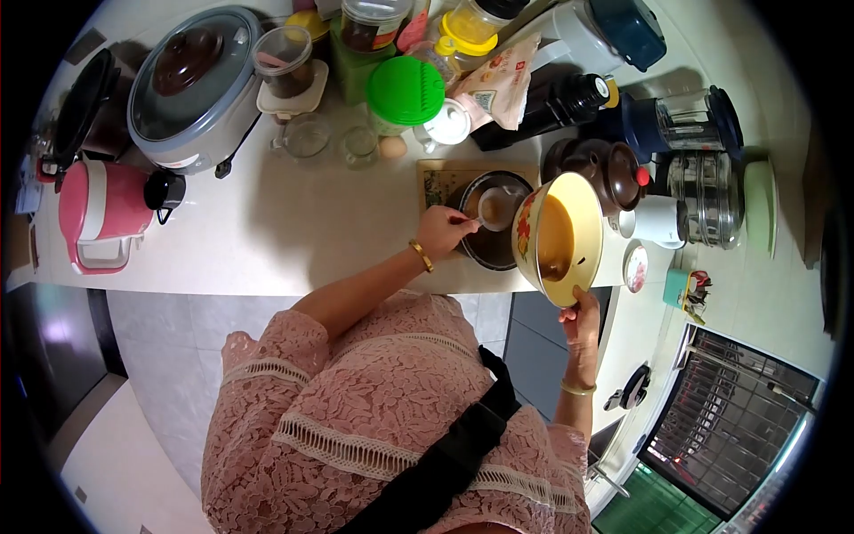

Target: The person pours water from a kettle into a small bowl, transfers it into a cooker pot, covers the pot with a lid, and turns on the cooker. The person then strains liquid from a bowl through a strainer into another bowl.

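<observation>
A small round strainer (498, 210) is in my left hand (445, 230), its handle pinched between the fingers. It sits over a dark pot (485, 245) that stands on a patterned board (434, 189) at the counter's front. Pinched at its rim by my right hand (582, 322), a yellow enamel bowl (587, 218) with a red flower pattern is tilted beside the pot. Brown liquid (557, 236) lies in the bowl. The bowl's edge hides the pot's right side.
Behind the pot are an egg (392, 147), glass cups (359, 148), a green-lidded jar (406, 92) and a white-lidded jar (447, 123). A brown clay pot (607, 169) stands right of the board. A large cooker (191, 89) and a pink appliance (105, 209) are at the left.
</observation>
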The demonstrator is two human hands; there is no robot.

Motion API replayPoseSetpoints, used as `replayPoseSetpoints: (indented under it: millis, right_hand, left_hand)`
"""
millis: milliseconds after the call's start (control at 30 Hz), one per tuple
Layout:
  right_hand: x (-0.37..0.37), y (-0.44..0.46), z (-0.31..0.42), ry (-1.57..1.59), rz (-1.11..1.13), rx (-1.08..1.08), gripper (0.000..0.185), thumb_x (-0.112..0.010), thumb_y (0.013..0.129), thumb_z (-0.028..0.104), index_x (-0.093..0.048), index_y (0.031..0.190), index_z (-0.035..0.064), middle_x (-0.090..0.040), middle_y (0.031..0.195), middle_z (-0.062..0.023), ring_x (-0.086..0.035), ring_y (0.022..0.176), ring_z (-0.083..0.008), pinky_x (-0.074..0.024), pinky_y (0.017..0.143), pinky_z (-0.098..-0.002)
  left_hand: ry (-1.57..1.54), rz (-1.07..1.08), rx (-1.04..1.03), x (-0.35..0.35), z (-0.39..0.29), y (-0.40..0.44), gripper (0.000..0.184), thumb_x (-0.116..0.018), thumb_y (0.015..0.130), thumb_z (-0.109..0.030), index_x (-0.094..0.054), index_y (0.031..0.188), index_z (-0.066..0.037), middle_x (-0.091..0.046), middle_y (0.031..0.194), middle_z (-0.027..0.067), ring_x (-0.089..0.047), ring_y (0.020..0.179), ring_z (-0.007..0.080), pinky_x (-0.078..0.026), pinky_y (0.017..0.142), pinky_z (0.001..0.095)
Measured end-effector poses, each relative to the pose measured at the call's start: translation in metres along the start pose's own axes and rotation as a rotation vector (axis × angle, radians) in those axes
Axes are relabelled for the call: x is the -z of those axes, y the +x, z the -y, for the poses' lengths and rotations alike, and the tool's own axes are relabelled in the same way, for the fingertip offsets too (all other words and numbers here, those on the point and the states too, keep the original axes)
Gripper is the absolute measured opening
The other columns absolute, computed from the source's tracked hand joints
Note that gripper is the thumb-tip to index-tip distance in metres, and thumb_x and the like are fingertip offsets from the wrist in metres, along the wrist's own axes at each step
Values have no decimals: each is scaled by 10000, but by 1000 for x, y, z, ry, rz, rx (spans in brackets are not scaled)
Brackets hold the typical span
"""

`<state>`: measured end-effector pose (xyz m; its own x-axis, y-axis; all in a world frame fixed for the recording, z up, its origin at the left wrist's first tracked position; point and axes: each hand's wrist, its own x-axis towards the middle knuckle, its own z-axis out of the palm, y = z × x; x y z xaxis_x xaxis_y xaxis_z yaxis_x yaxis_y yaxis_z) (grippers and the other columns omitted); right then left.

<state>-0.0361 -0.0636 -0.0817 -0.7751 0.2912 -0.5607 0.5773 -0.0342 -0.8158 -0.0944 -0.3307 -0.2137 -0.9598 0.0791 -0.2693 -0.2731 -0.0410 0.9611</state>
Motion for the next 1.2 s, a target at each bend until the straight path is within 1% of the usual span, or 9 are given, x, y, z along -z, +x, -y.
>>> replayPoseSetpoints:
  millis: [133, 233, 400, 467, 567, 833, 1033, 1133, 1200]
  right_hand:
    - [-14, -4, 8, 74, -65, 93, 203, -422, 818, 133, -485, 817, -60, -494, 539, -81, -439, 344, -131, -402, 330, -234]
    - [-10, -6, 23, -115, -139, 194, 213, -413, 827, 149, -494, 788, -44, -495, 531, -79, -422, 340, -123, -398, 321, -237]
    - [2, -9, 29, -211, -131, 178, 245, -409, 822, 155, -518, 724, -41, -478, 481, -61, -431, 346, -117, -402, 314, -234]
    - [-6, -11, 28, -154, -109, 91, 243, -413, 819, 150, -520, 736, -52, -492, 492, -70, -438, 347, -118, -404, 313, -228]
    - [-14, -6, 20, -45, -66, 63, 244, -415, 817, 146, -515, 758, -68, -506, 506, -87, -447, 342, -126, -405, 316, -219]
    - [-24, -6, 21, -1, -95, 122, 251, -400, 835, 138, -505, 760, -76, -532, 553, -104, -466, 340, -135, -407, 317, -210]
    - [-19, -5, 17, 8, -100, 150, 249, -399, 839, 132, -506, 765, -81, -531, 551, -103, -467, 341, -134, -414, 323, -212]
    - [-21, -7, 17, 36, -83, 132, 251, -400, 841, 137, -504, 779, -83, -525, 541, -98, -471, 348, -132, -420, 333, -209]
    - [-20, -7, 15, 89, -61, 84, 244, -400, 845, 138, -502, 796, -79, -517, 532, -89, -474, 360, -132, -427, 346, -210]
  left_hand:
    - [3, 15, 3, 0, 1, -1, 254, -676, 678, -227, -643, 765, 10, -612, 643, 88, -529, 560, 122, -427, 553, 246]
    - [8, 23, -32, -1, 3, 0, 246, -669, 687, -225, -645, 769, 6, -614, 646, 82, -530, 569, 118, -425, 556, 241]
    - [6, 69, 43, -2, 3, -2, 236, -658, 702, -223, -647, 774, 2, -610, 640, 72, -512, 563, 101, -412, 542, 229]
    - [17, 69, 61, 0, -2, -4, 237, -659, 702, -223, -647, 775, 2, -611, 642, 69, -508, 562, 99, -410, 540, 229]
    - [6, 61, 78, -1, -2, -5, 240, -662, 700, -225, -647, 779, 1, -614, 648, 68, -508, 565, 98, -410, 543, 231]
    - [-23, 42, 37, 0, 2, -5, 244, -666, 698, -234, -648, 774, -3, -622, 663, 68, -528, 590, 102, -419, 565, 233]
    - [-21, 41, 30, -1, 6, -3, 223, -670, 697, -226, -652, 764, -13, -614, 639, 49, -490, 526, 74, -392, 493, 215]
    - [-35, 37, 57, -2, 6, -3, 215, -667, 703, -218, -652, 765, -12, -599, 614, 35, -461, 493, 62, -364, 452, 206]
    - [-71, 19, 7, -5, 13, -1, 210, -664, 710, -210, -650, 768, -8, -585, 596, 25, -448, 477, 62, -353, 439, 207]
